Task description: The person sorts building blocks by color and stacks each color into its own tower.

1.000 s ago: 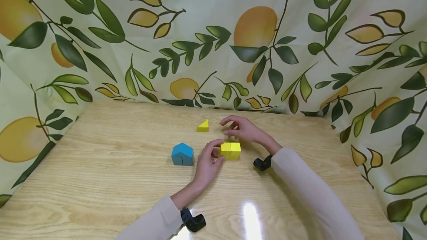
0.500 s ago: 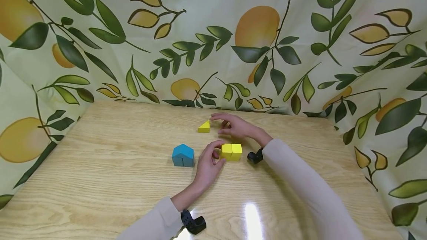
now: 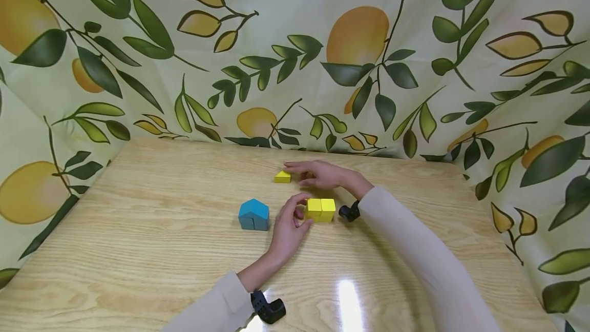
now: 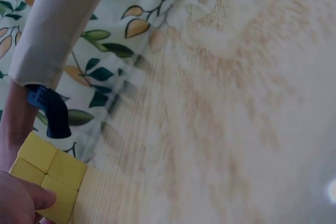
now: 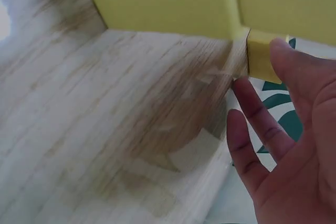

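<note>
Two yellow blocks (image 3: 320, 210) stand side by side mid-table. My left hand (image 3: 287, 224) holds their left end, thumb in front and index finger behind; the left wrist view shows the thumb on the front face of a yellow block (image 4: 59, 199). Behind them lies a yellow triangular block (image 3: 282, 178), sloping down to the left. My right hand (image 3: 320, 174) reaches in from the right with fairly straight fingers, fingertips right at the triangle's peak. Close up in the right wrist view, my right hand (image 5: 299, 124) has its thumb and fingers spread near a yellow block face.
A blue house shape (image 3: 253, 215) of several blocks with a peaked top stands left of my left hand. The wooden table (image 3: 138, 250) ends at a fruit-patterned cloth (image 3: 276, 81) behind. Black cameras sit on both wrists.
My right hand has moved left from beside the triangular block until its fingertips reach the peak. My left hand stays at the yellow blocks. The view has shifted slightly.
</note>
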`<state>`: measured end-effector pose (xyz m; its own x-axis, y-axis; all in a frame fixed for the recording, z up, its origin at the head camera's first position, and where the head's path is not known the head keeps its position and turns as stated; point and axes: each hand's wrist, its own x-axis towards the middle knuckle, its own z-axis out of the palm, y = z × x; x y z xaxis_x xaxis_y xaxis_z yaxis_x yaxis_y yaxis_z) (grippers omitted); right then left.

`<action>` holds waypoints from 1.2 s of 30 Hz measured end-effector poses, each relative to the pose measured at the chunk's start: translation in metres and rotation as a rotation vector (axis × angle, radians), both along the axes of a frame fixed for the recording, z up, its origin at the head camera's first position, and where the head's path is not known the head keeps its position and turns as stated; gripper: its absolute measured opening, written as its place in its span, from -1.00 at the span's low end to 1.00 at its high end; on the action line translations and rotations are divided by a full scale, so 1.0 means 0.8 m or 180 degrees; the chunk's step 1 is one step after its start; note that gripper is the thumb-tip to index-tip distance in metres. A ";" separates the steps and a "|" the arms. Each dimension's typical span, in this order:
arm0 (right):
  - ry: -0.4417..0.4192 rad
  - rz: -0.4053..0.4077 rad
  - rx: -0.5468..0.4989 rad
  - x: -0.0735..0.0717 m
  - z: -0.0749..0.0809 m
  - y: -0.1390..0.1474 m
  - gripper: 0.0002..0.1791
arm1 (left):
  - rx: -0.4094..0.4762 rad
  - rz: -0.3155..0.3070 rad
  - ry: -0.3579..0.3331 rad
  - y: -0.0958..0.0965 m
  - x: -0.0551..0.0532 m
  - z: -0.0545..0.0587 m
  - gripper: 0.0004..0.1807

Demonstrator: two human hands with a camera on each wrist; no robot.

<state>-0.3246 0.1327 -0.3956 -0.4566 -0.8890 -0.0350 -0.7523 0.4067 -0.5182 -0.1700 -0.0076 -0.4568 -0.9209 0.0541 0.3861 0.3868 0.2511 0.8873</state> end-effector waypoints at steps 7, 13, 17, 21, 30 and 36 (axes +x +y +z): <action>0.0288 -0.0145 0.0252 0.004 0.007 0.009 -0.47 | -0.0003 0.0005 -0.0048 0.003 0.001 0.000 -0.33; 0.0373 -0.0294 0.0344 0.006 0.015 0.025 -0.50 | -0.0007 0.0007 -0.0050 0.002 0.001 0.001 -0.34; 0.0382 -0.0288 0.0254 0.006 0.013 0.036 -0.52 | -0.0001 0.0011 -0.0094 0.001 0.001 0.002 -0.33; 0.0452 -0.0363 0.0192 0.008 0.007 0.049 -0.56 | -0.0019 0.0013 -0.0137 0.002 0.001 0.002 -0.34; 0.0450 -0.0563 0.0050 0.030 0.006 0.082 -0.60 | -0.0043 0.0039 -0.0145 0.003 0.002 0.002 -0.32; 0.0502 -0.0703 0.0101 0.039 0.003 0.103 -0.60 | -0.0018 0.0059 -0.0160 0.002 0.000 0.000 -0.31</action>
